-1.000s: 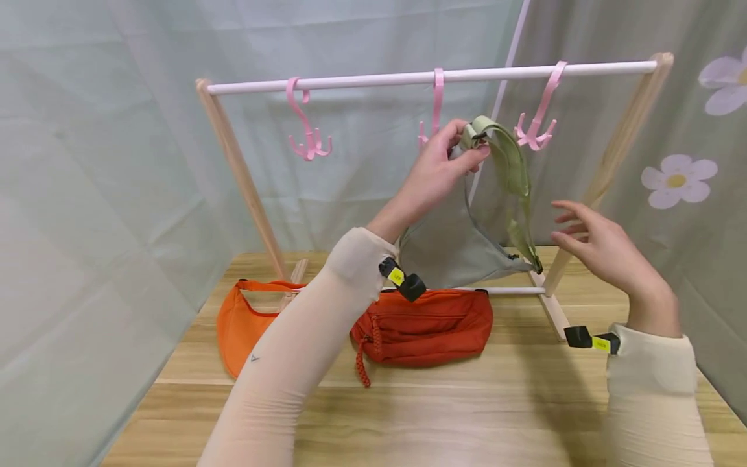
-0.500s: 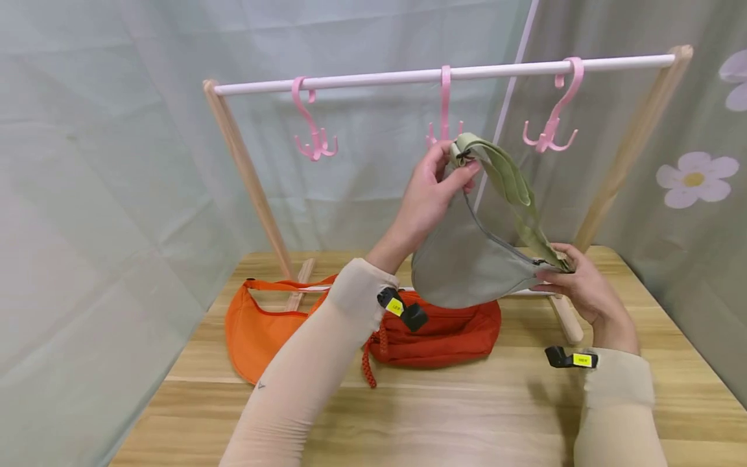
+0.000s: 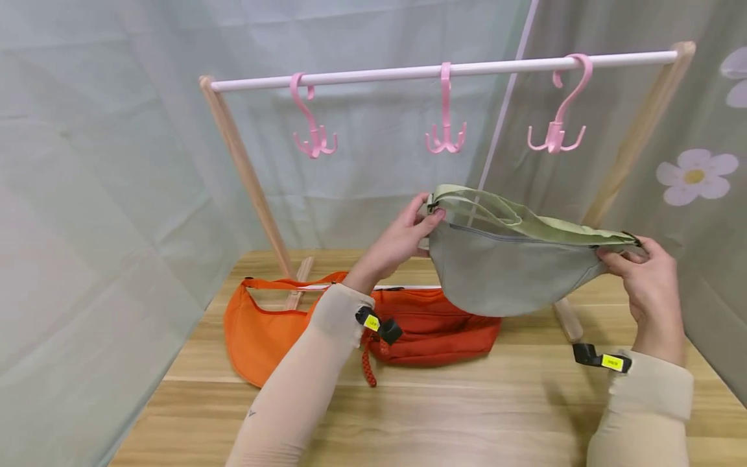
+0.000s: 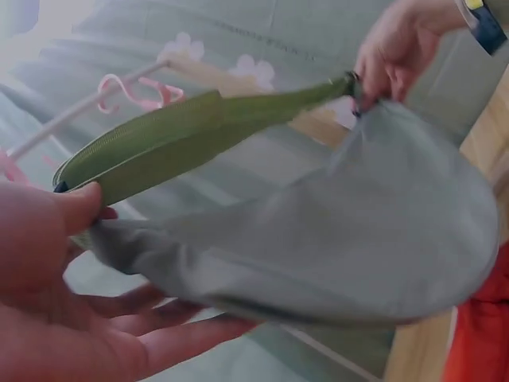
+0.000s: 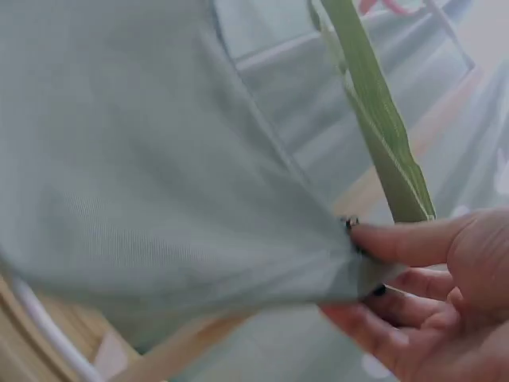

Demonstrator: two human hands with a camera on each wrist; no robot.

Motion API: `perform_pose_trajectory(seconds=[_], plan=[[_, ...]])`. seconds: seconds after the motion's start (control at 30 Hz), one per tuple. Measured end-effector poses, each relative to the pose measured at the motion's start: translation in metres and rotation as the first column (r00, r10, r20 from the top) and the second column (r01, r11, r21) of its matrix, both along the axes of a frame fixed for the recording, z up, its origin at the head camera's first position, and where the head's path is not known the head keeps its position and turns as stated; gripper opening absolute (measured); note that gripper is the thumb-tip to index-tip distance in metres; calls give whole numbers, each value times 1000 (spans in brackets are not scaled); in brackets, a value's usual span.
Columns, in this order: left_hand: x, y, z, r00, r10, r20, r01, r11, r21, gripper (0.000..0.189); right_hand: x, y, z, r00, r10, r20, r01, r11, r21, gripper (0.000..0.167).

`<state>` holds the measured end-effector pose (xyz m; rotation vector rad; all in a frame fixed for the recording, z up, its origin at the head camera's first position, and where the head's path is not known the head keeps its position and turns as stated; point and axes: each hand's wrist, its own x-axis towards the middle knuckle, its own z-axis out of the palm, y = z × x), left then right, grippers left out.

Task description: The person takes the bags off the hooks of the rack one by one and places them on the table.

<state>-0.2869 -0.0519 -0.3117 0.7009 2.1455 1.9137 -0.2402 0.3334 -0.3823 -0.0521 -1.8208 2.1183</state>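
Observation:
A grey-green crescent-shaped bag (image 3: 513,275) is stretched out level in the air above the table. My left hand (image 3: 403,240) pinches its left end, where the light green strap (image 3: 554,227) joins. The right end is gripped by my right hand (image 3: 650,275), thumb on the near side. Between the two ends the strap arches loosely over the zipped top edge. In the left wrist view the bag's body (image 4: 334,231) spans from my left thumb to the other hand. In the right wrist view my fingers (image 5: 413,247) pinch the bag's narrow tip.
An orange bag (image 3: 257,340) and a red bag (image 3: 434,344) with braided pulls lie on the wooden table (image 3: 443,415). Behind them stands a rack with a white rail (image 3: 379,78). From it hang three pink hooks, left (image 3: 314,130), middle (image 3: 446,117) and right (image 3: 557,123).
My right hand came in and took hold of the bag's right end. My left hand went down, and the bag turned from hanging slanted to nearly level, lower than the hooks.

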Motion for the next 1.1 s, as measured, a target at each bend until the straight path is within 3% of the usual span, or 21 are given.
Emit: perform_pose_trajectory(seconds=[0.07, 0.17, 0.2, 0.27, 0.43, 0.57, 0.67, 0.83, 1.0, 1.1], plan=[[-2, 0, -10, 998, -41, 52, 41, 999, 6, 40, 4, 2, 6, 993, -106, 55, 98, 986, 138, 28], [-2, 3, -24, 991, -79, 108, 76, 997, 30, 39, 11, 3, 13, 967, -241, 87, 202, 926, 319, 32], [-2, 5, -28, 990, -82, 119, 78, 996, 39, 39, 13, 3, 15, 959, -271, 86, 223, 906, 360, 33], [-1, 9, -37, 986, -85, 141, 76, 995, 65, 40, 16, 3, 17, 956, -284, 77, 238, 898, 369, 33], [1, 22, -58, 976, -70, 205, 38, 987, 157, 51, 18, 1, 21, 945, -314, 86, 275, 910, 310, 34], [2, 34, -74, 966, -70, 248, 15, 976, 216, 50, 18, 0, 24, 901, -407, 153, 365, 899, 243, 46], [3, 39, -85, 965, -67, 252, 7, 973, 231, 50, 18, 1, 26, 879, -446, 169, 436, 895, 95, 47], [8, 48, -98, 972, -29, 234, -32, 968, 251, 58, 20, -3, 25, 866, -496, 65, 500, 857, -122, 35], [11, 58, -107, 974, 88, 209, -144, 951, 272, 50, 18, -7, 21, 837, -540, -92, 515, 833, -204, 29], [13, 64, -109, 964, 150, 220, -211, 935, 284, 50, 16, -6, 20, 828, -548, -114, 528, 833, -166, 27]])
